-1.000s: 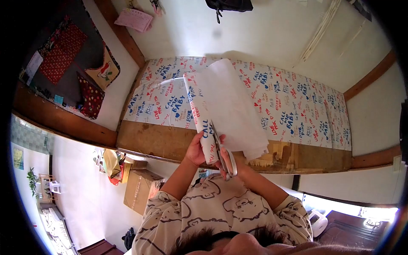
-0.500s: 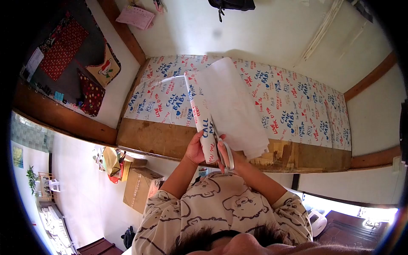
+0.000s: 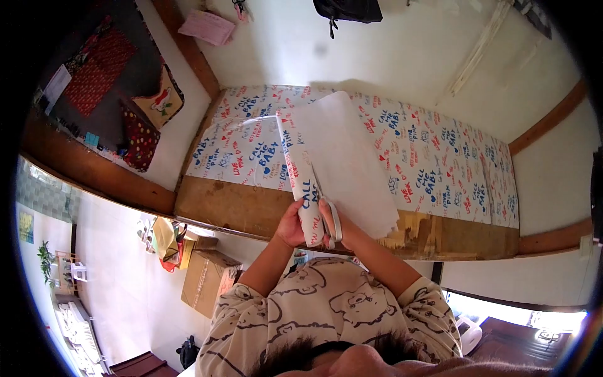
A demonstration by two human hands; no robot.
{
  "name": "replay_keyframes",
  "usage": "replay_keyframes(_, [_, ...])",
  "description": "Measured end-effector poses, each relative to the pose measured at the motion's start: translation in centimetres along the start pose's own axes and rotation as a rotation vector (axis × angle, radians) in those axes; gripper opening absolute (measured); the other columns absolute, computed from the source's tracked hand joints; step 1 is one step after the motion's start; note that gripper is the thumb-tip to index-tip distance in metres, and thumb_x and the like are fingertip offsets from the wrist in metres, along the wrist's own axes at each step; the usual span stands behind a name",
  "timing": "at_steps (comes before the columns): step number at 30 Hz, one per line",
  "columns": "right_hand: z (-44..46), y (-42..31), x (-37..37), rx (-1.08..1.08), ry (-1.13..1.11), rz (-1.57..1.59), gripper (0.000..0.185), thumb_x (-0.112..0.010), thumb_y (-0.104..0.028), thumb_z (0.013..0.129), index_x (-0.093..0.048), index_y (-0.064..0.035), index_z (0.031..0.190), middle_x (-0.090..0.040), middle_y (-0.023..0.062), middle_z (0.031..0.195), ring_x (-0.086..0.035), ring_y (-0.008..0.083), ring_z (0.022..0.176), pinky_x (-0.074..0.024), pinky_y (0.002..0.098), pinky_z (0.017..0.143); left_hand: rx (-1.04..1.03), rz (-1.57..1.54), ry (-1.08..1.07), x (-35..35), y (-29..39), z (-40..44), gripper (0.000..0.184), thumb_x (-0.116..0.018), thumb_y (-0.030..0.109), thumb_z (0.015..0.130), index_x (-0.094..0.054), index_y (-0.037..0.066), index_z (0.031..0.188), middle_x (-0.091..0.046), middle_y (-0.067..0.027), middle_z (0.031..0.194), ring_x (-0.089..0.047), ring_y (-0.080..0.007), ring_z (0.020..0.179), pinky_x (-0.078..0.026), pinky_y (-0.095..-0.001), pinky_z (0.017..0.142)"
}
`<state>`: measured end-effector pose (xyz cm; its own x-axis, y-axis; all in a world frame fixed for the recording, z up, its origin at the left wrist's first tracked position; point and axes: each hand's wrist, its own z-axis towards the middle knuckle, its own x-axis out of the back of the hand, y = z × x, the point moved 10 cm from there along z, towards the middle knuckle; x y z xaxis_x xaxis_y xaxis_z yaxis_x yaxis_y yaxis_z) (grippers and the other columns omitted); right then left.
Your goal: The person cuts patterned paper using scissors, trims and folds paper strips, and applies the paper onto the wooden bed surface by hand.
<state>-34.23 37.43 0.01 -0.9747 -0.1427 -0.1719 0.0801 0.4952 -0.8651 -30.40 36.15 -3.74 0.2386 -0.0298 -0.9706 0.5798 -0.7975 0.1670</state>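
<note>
Left hand (image 3: pixel 290 226) at frame centre, gripping lower end of rolled patterned paper (image 3: pixel 306 200). Right hand (image 3: pixel 347 233) just beside, holding scissors (image 3: pixel 336 225) by handles, blades pointing up frame along roll. Paper-covered shelf (image 3: pixel 449 169) beyond, filling mid-frame.

A home, judging by the pocketed wall hanging (image 3: pixel 100 72) and plant (image 3: pixel 45 259).

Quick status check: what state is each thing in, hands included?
Left hand: closed on the paper's rolled edge
Right hand: closed on the scissors
Scissors: held at the paper; blade opening unclear
Paper: partly rolled, white side mostly showing
Patterned covering: spread over the shelf
Shelf: front strip uncovered
Black bag: hanging against the wall
</note>
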Motion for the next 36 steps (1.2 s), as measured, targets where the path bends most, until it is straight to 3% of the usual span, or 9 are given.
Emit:
replay_keyframes(2, [0.1,-0.9,-0.1,0.025,-0.015,0.007,0.067,-0.036,-0.061,0.079,-0.048,0.0010,0.103,-0.055,0.0088,0.073,-0.052,0.0139,0.051,-0.0410,0.0241,0.041,-0.003,-0.001,-0.015,-0.4,0.1,-0.1,0.043,-0.045,0.035,0.083,-0.042,0.006,0.116,-0.052,-0.0118,0.109,-0.050,-0.0295,0.101,-0.040,-0.0469,0.086])
replay_keyframes(7, [2.9,0.0,1.0,0.117,0.028,-0.080,0.067,-0.028,-0.059,0.083,-0.050,0.0019,0.100,-0.057,0.0073,0.078,-0.054,0.0134,0.065,-0.0436,0.0256,0.054,0.033,0.000,-0.037,-0.7,-0.4,-0.4,0.044,-0.046,0.038,0.082,-0.045,0.006,0.113,-0.056,-0.0132,0.103,-0.057,-0.0306,0.086,-0.048,-0.0476,0.069])
replay_keyframes(10, [4.1,0.2,0.8,0.133,-0.027,-0.036,0.069,-0.027,-0.060,0.083,-0.049,0.0018,0.102,-0.055,0.0061,0.080,-0.053,0.0122,0.068,-0.0438,0.0264,0.057,0.023,0.014,0.000,0.1,-0.3,-0.5,0.043,-0.046,0.038,0.083,-0.047,0.005,0.111,-0.057,-0.0134,0.100,-0.059,-0.0299,0.079,-0.049,-0.0443,0.070])
replay_keyframes(14, [4.1,-2.1,0.5,0.225,-0.015,0.012,0.067,-0.029,-0.061,0.082,-0.048,-0.0008,0.104,-0.055,0.0044,0.078,-0.052,0.0112,0.065,-0.0428,0.0265,0.053,-0.074,0.005,0.059,0.6,0.2,-0.7,0.041,-0.046,0.035,0.083,-0.047,0.004,0.109,-0.057,-0.0134,0.100,-0.058,-0.0283,0.082,-0.048,-0.0419,0.073])
replay_keyframes(17, [3.5,-2.9,0.0,0.036,-0.041,0.066,0.066,-0.027,-0.062,0.082,-0.047,-0.0059,0.110,-0.056,0.0036,0.083,-0.053,0.0099,0.071,-0.0438,0.0231,0.057,-0.039,-0.035,0.080,0.8,-0.3,-0.9,0.037,-0.047,0.030,0.084,-0.046,0.004,0.110,-0.057,-0.0126,0.099,-0.056,-0.0272,0.087,-0.046,-0.0426,0.077])
replay_keyframes(19, [3.9,-2.7,0.4,-0.008,-0.002,0.041,0.063,-0.025,-0.064,0.081,-0.053,-0.0085,0.093,-0.052,-0.0006,0.064,-0.047,0.0062,0.051,-0.0376,0.0205,0.044,-0.050,0.021,0.035,0.4,-0.5,-1.1,0.040,-0.045,0.029,0.085,-0.041,0.004,0.115,-0.055,-0.0125,0.102,-0.053,-0.0252,0.094,-0.043,-0.0415,0.083])
replay_keyframes(22, [4.7,-2.3,0.5,-0.042,-0.069,-0.045,0.063,-0.023,-0.065,0.080,-0.053,-0.0097,0.080,-0.046,-0.0030,0.051,-0.040,0.0052,0.039,-0.0328,0.0200,0.036,-0.060,0.041,0.004,-0.1,-0.2,-1.3,0.041,-0.046,0.029,0.084,-0.039,0.005,0.117,-0.054,-0.0119,0.102,-0.052,-0.0253,0.096,-0.040,-0.0420,0.087])
replay_keyframes(31, [5.0,-3.6,-0.3,-0.017,-0.081,-0.132,0.064,-0.021,-0.066,0.080,-0.054,-0.0104,0.080,-0.045,-0.0025,0.050,-0.038,0.0059,0.037,-0.0306,0.0198,0.034,-0.090,0.032,-0.054,-0.9,0.4,-1.4,0.042,-0.047,0.029,0.083,-0.038,0.005,0.117,-0.053,-0.0110,0.101,-0.050,-0.0272,0.100,-0.037,-0.0437,0.092])
replay_keyframes(36, [6.5,-4.3,0.2,0.029,-0.081,-0.242,0.065,-0.021,-0.065,0.080,-0.054,-0.0100,0.083,-0.047,-0.0013,0.052,-0.038,0.0063,0.039,-0.0302,0.0200,0.034,-0.074,0.015,-0.004,-0.7,0.1,-1.8,0.045,-0.045,0.027,0.084,-0.034,0.003,0.121,-0.046,-0.0148,0.116,-0.041,-0.0345,0.113,-0.033,-0.0459,0.096])
